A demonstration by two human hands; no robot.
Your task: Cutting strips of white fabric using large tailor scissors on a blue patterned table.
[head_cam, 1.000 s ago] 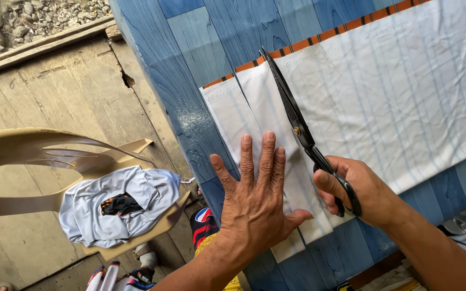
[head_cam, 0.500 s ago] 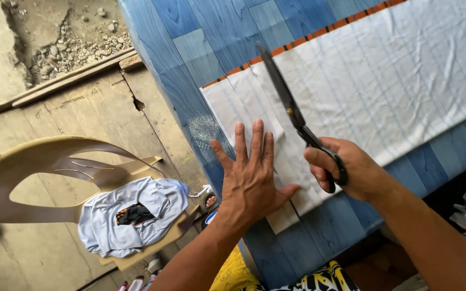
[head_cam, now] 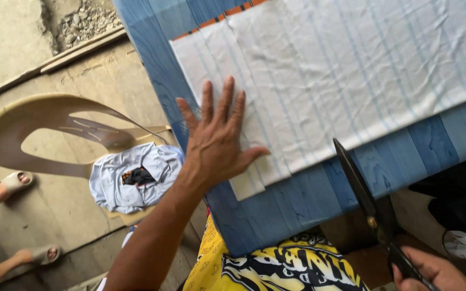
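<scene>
The left hand (head_cam: pixel 219 137) lies flat and wide open, fingers spread, palm pressed down on the near left end of a white cloth with pale blue stripes (head_cam: pixel 351 70); it grips nothing and only holds the fabric down. The cloth is spread over a table covered in blue wood-grain sheeting (head_cam: pixel 303 199), and reaches from the hand to the far right, its near edge running just short of the table's near edge. A narrow strip at the cloth's left end (head_cam: pixel 246 186) pokes out under the heel of the hand. A thin orange line (head_cam: pixel 233 11) shows along the cloth's far edge. The right hand (head_cam: pixel 432 272) is low at the near right, off the table, closed around the handle of black scissors (head_cam: pixel 373 213); only part of the hand is in view. The blades are together, pointing up and to the far left, with the tip just touching the near edge of the cloth. On the left, beyond the table, stands a beige plastic chair (head_cam: pixel 39 124) with a pale blue garment (head_cam: pixel 136 178) heaped on its seat. Two sandalled feet of another person (head_cam: pixel 17 183) rest on the wooden floor at the far left. Yellow, black and white patterned clothing (head_cam: pixel 276 267) shows below the table's near edge.
</scene>
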